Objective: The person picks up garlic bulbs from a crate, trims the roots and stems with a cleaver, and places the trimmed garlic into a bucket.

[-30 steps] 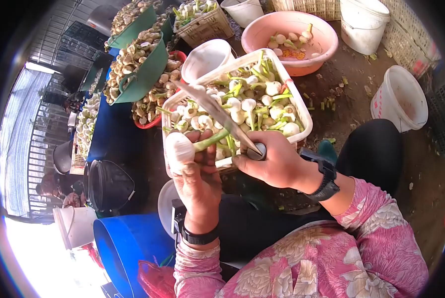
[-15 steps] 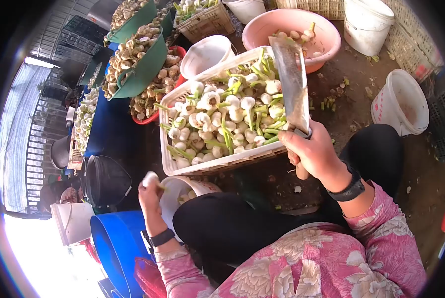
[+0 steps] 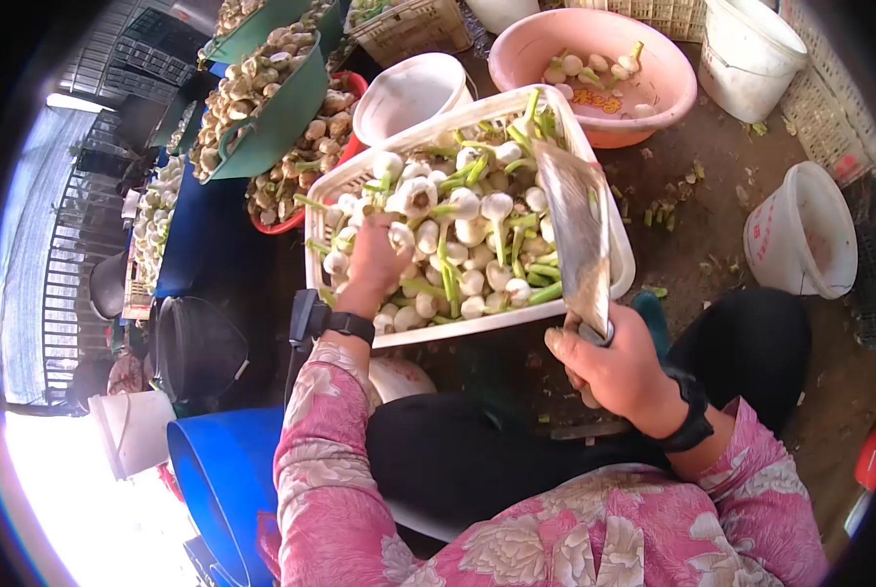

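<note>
My right hand (image 3: 624, 362) is closed round the handle of a cleaver (image 3: 577, 225). Its broad, worn blade points up and away, over the right side of a white plastic crate (image 3: 457, 330). The crate is heaped with garlic bulbs (image 3: 496, 207), white with cut green stems. My left hand (image 3: 374, 259) reaches over the crate's left part, down among the bulbs, close beside one garlic bulb. Its fingertips are partly hidden, so whether they grip a bulb cannot be made out. Dark bands sit on both wrists.
A pink basin (image 3: 673, 88) with several bulbs stands beyond the crate, beside a white bucket (image 3: 413, 93). Another white bucket (image 3: 763, 230) is at right. Green tubs (image 3: 271, 137) of unpeeled garlic stand at left, a blue barrel (image 3: 223, 489) below. Stem scraps (image 3: 663, 210) litter the floor.
My left hand has moved from above the white bucket by my knee, where it held a garlic bulb, up and right into the crate. The cleaver has come slightly lower.
</note>
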Tool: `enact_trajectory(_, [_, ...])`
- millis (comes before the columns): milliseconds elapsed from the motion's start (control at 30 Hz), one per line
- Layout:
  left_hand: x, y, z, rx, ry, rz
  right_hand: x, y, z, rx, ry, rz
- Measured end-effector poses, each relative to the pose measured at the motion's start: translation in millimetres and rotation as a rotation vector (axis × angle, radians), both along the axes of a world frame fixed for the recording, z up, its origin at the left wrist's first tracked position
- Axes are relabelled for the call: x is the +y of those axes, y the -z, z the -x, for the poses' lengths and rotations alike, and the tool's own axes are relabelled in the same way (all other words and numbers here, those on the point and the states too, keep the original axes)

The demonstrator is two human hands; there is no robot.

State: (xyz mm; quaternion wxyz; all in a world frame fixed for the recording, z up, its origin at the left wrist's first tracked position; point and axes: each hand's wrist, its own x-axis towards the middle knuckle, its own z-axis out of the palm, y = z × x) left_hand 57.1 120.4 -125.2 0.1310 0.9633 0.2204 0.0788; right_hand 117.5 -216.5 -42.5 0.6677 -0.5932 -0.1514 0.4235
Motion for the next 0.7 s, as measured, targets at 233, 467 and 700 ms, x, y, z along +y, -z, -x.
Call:
enact_trajectory(233, [-5,17,-3,0.152,0.042,-0.108,6,15,-14,0.191,0.019,0.057])
enact_trajectory(467, [-108,-80,0,-0.413,-0.333,1.097,13,22,-16,-0.047,0.118,-0.087])
enact_trajectory(700, [-217,-89,22,-0.573,0.144,0.831,-1,27,-4,-0.123,0.306,-0.288])
